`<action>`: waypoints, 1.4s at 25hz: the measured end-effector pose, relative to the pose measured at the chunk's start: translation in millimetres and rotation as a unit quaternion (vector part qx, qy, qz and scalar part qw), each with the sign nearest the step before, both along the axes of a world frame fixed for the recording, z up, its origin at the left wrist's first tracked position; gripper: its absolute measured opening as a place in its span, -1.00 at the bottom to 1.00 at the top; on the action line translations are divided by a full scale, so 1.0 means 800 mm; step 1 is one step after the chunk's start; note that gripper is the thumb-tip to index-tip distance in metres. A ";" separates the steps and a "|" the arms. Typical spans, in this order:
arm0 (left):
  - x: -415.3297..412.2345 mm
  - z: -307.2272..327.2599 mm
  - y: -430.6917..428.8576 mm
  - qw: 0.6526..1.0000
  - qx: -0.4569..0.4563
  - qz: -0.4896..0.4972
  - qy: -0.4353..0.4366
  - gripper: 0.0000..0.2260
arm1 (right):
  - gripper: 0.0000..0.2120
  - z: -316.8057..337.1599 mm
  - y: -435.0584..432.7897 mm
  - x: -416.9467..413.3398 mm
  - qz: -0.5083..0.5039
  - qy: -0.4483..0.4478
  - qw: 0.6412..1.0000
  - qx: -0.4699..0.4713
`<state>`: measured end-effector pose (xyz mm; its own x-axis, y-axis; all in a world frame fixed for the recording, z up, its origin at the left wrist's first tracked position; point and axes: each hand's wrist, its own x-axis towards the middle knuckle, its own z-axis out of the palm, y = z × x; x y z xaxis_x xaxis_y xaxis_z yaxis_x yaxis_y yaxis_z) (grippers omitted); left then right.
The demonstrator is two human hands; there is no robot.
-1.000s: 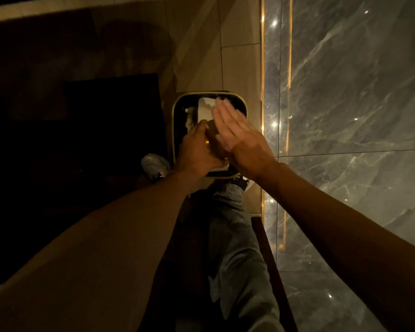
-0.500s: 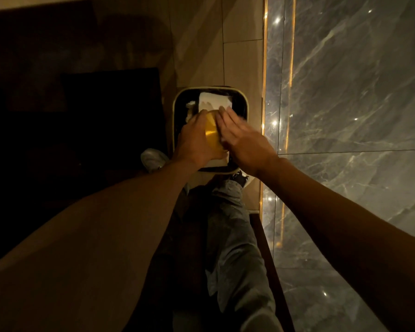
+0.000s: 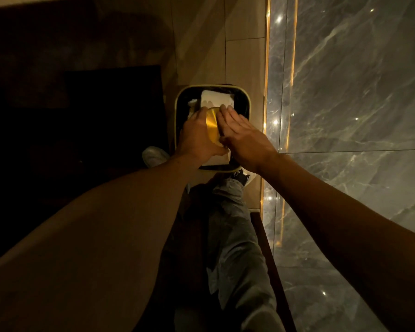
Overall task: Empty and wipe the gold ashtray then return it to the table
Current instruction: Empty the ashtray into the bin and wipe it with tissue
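Note:
The gold ashtray [image 3: 212,127] is held tipped over a dark waste bin [image 3: 246,101] with a pale rim, standing on the floor. My left hand [image 3: 198,137] grips the ashtray from its left side. My right hand [image 3: 243,137] lies flat, fingers straight and together, against the ashtray's right side. Only a narrow shiny strip of the ashtray shows between the two hands. White paper [image 3: 216,98] lies inside the bin beyond the hands.
A polished grey marble wall [image 3: 345,116] with a lit gold strip [image 3: 266,92] runs along the right. A dark low piece of furniture [image 3: 106,111] fills the left. My grey trouser leg [image 3: 233,231] and shoes are below the bin. Beige floor tiles [image 3: 201,44] lie beyond.
More of the gold ashtray now shows between my hands than a second ago. My right hand has slid slightly along its side. Both hands stay over the bin.

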<state>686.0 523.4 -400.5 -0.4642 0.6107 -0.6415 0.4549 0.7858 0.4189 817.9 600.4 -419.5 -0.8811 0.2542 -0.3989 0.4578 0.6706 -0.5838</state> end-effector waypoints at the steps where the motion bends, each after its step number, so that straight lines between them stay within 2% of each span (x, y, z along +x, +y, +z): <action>1: 0.001 0.000 -0.002 1.000 -0.007 0.003 0.000 -0.12 | -0.46 0.002 0.002 -0.001 0.006 0.014 1.000 0.007; 3: 0.001 -0.004 -0.005 1.000 -0.005 0.014 -0.005 -0.11 | -0.51 0.019 0.006 -0.019 -0.060 0.087 0.994 0.040; 5: 0.000 -0.007 -0.005 1.000 0.006 0.022 -0.005 -0.10 | -0.51 0.019 0.006 -0.023 -0.106 0.113 0.986 0.057; 9: 0.001 -0.008 -0.007 1.000 -0.011 -0.006 -0.008 -0.09 | -0.41 -0.007 -0.006 0.004 0.020 -0.001 1.000 0.010; 11: 0.003 -0.009 -0.012 1.000 -0.014 0.004 -0.018 -0.14 | -0.44 0.002 -0.008 -0.002 -0.005 0.037 0.999 0.034; 14: 0.005 -0.009 -0.011 1.000 0.002 0.016 -0.019 -0.17 | -0.50 0.016 -0.010 -0.012 -0.094 0.100 0.989 0.054; 15: 0.005 -0.009 -0.009 1.000 0.009 0.014 -0.018 -0.16 | -0.49 0.011 -0.012 -0.009 -0.089 0.093 0.991 0.042; 17: 0.009 -0.009 -0.007 1.000 0.006 0.008 -0.021 -0.12 | -0.45 -0.002 -0.015 0.003 -0.015 0.039 0.999 0.027; 19: 0.010 -0.011 -0.010 1.000 -0.006 0.015 -0.021 -0.12 | -0.44 -0.002 -0.012 0.004 0.016 0.031 0.999 0.028; 23: 0.008 -0.011 -0.013 1.000 0.005 0.015 -0.017 -0.13 | -0.50 0.020 -0.003 -0.014 -0.092 0.097 0.990 0.051; 24: 0.007 -0.011 -0.010 1.000 0.012 0.015 -0.019 -0.13 | -0.49 0.016 -0.004 -0.010 -0.084 0.084 0.992 0.034; 27: 0.008 -0.008 -0.009 1.000 0.012 -0.002 -0.021 -0.10 | -0.45 -0.002 -0.009 0.004 0.025 0.020 0.999 0.008; 29: 0.004 -0.010 -0.010 1.000 0.011 0.004 -0.019 -0.12 | -0.47 0.007 -0.005 -0.005 0.010 0.055 0.998 0.018; 32: 0.002 -0.010 -0.005 0.999 0.038 0.012 -0.006 -0.12 | -0.52 0.023 -0.002 -0.019 -0.097 0.122 0.986 0.064; 33: 0.002 -0.010 -0.002 0.999 0.043 0.006 0.002 -0.12 | -0.50 0.018 -0.004 -0.015 -0.090 0.118 0.987 0.055; 35: 0.002 -0.009 -0.003 0.999 0.038 -0.009 -0.004 -0.11 | -0.44 0.001 -0.007 0.001 -0.005 0.058 0.998 0.025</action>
